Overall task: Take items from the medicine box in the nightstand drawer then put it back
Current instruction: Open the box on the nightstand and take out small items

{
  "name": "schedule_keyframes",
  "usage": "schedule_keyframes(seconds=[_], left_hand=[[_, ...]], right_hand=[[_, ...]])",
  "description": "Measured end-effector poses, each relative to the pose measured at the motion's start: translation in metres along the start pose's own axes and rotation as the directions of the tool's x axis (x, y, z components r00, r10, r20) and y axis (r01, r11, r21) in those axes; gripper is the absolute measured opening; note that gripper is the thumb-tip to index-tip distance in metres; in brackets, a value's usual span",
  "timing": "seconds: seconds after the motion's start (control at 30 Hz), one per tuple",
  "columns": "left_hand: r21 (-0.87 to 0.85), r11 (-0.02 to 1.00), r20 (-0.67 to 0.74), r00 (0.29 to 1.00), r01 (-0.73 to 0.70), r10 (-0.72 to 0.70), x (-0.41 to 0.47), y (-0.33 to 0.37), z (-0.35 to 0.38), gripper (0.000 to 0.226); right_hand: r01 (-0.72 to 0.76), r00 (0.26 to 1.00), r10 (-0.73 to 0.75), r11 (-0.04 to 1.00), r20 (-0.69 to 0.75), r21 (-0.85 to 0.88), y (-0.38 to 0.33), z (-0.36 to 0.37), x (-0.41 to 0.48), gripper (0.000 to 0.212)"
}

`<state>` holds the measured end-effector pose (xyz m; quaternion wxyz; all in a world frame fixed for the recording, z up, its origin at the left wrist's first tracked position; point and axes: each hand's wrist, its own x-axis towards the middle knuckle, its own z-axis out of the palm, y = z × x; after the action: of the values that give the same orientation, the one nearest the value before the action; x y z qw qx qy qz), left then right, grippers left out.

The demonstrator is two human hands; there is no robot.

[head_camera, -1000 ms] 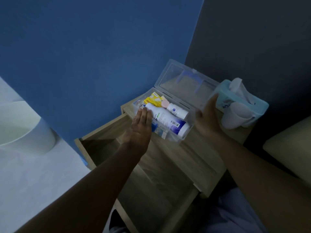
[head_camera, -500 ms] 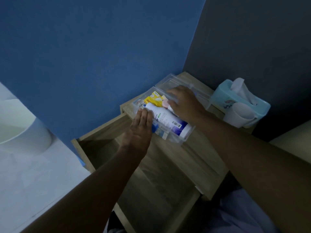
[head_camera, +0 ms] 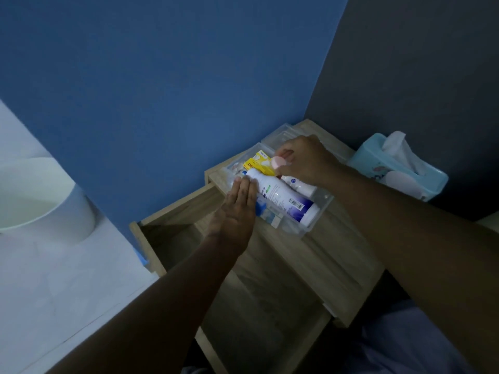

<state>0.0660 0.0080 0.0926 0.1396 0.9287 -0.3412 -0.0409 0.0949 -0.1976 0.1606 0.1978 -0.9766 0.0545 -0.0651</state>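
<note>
Light wood-grain nightstand (head_camera: pixel 337 255), drawer (head_camera: pixel 189 238) pulled out toward the viewer. Clear plastic medicine box (head_camera: pixel 321 201) stands on the nightstand top, behind the drawer, lid (head_camera: pixel 280 136) laid flat at the box's far side. Left hand (head_camera: pixel 237 211), fingers straight and together, rests flat against the box's near edge, touching 1 large white bottle (head_camera: pixel 283 201) lying in the box. Right hand (head_camera: pixel 305 160) pinches a small pink-capped item (head_camera: pixel 279 161) above the box's far end, beside a yellow carton (head_camera: pixel 259 164). Blue tissue box (head_camera: pixel 391 168) sits right of the medicine box.

Bare forearms, no sleeves; hands (head_camera: pixel 237 209) ringless; pale lavender garment (head_camera: pixel 410 344) below.
</note>
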Motion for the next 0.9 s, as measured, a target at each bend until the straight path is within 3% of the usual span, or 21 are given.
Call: schedule_keyframes(seconds=[0.07, 0.17, 0.27, 0.4, 0.5, 0.57, 0.7, 0.83, 0.9], left_hand=[[0.084, 0.996, 0.080, 0.996, -0.039, 0.032, 0.000, -0.005, -0.009, 0.082], [0.040, 0.998, 0.208, 0.977, -0.046, 0.037, -0.006, -0.007, -0.035, 0.094], [-0.256, 0.966, 0.120, 0.993, 0.029, 0.002, -0.027, 0.005, -0.061, 0.079], [-0.684, 0.706, 0.058, 0.979, 0.182, -0.196, -0.057, 0.046, -0.091, 0.057], [-0.948, 0.266, 0.118, 0.970, 0.175, -0.214, -0.072, 0.083, -0.117, 0.044], [-0.991, 0.076, 0.096, 0.979, 0.111, -0.180, -0.084, 0.104, -0.136, 0.042], [-1.000, -0.011, 0.027, 0.988, 0.026, -0.155, -0.110, 0.130, -0.162, 0.044], [-0.997, -0.078, 0.037, 0.992, 0.028, -0.117, -0.128, 0.140, -0.171, 0.044], [-0.996, -0.091, 0.029, 0.993, 0.018, -0.114, -0.134, 0.143, -0.172, 0.046]], right_hand=[[-0.001, 1.000, 0.000, 0.998, 0.010, 0.063, -0.006, -0.014, -0.015, 0.040], [0.013, 1.000, -0.016, 0.994, 0.022, 0.112, -0.019, -0.041, -0.044, 0.048], [0.071, 0.997, -0.067, 0.988, -0.030, 0.135, -0.032, -0.071, -0.073, 0.034], [0.102, 0.995, -0.099, 0.970, -0.023, 0.223, -0.055, -0.107, -0.110, 0.034], [0.157, 0.987, -0.157, 0.951, -0.022, 0.265, -0.078, -0.131, -0.138, 0.030], [0.214, 0.977, -0.211, 0.938, -0.042, 0.272, -0.091, -0.146, -0.154, 0.025], [0.292, 0.956, -0.276, 0.930, -0.100, 0.224, -0.109, -0.169, -0.182, 0.019], [0.383, 0.922, -0.359, 0.898, -0.142, 0.218, -0.121, -0.180, -0.206, 0.019], [0.403, 0.915, -0.387, 0.867, -0.113, 0.293, -0.122, -0.184, -0.214, 0.022]])
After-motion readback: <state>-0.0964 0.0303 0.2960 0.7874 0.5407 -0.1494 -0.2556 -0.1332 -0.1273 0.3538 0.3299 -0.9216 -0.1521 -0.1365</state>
